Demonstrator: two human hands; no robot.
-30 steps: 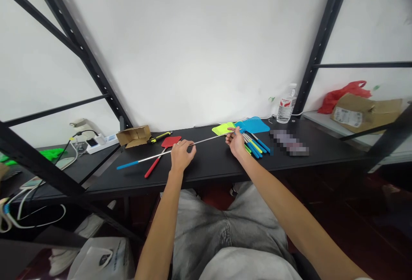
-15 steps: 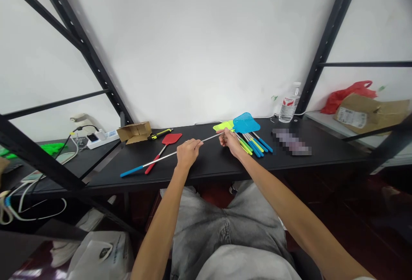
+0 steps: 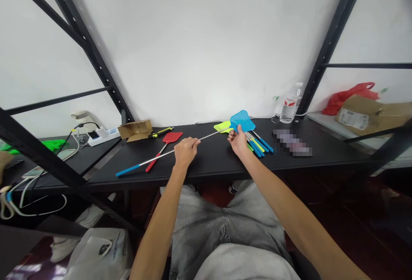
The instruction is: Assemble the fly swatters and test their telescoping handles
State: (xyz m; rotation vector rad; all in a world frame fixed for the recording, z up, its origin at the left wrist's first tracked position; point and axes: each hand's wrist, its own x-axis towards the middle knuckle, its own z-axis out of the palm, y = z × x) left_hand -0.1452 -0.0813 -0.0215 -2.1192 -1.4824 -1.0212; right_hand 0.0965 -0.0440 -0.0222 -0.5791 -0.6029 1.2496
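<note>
A blue fly swatter (image 3: 128, 170) with a long, drawn-out metal shaft slants above the black desk, its handle end at the left. My left hand (image 3: 186, 150) is closed around the middle of that shaft. My right hand (image 3: 238, 142) pinches the swatter at the lower edge of its blue mesh head (image 3: 242, 119), thumb on top. Beneath the right hand and beside it lie several fly swatters with blue and yellow-green handles (image 3: 259, 146). A yellow-green swatter head (image 3: 221, 126) shows behind the shaft. The red fly swatter (image 3: 172, 137) lies at the left, its handle passing under the blue one's shaft.
At the back left are an open cardboard box (image 3: 135, 130), a yellow-black cutter (image 3: 161, 132) and a white power strip (image 3: 103, 136). A water bottle (image 3: 290, 103) stands at the back right, near a blurred-out item (image 3: 292, 143). Black metal posts (image 3: 93, 57) frame the desk (image 3: 206, 160).
My right hand has shifted from the shaft to the lower edge of the blue mesh head. The blue swatter has slid slightly left, with my left hand still on its shaft.
</note>
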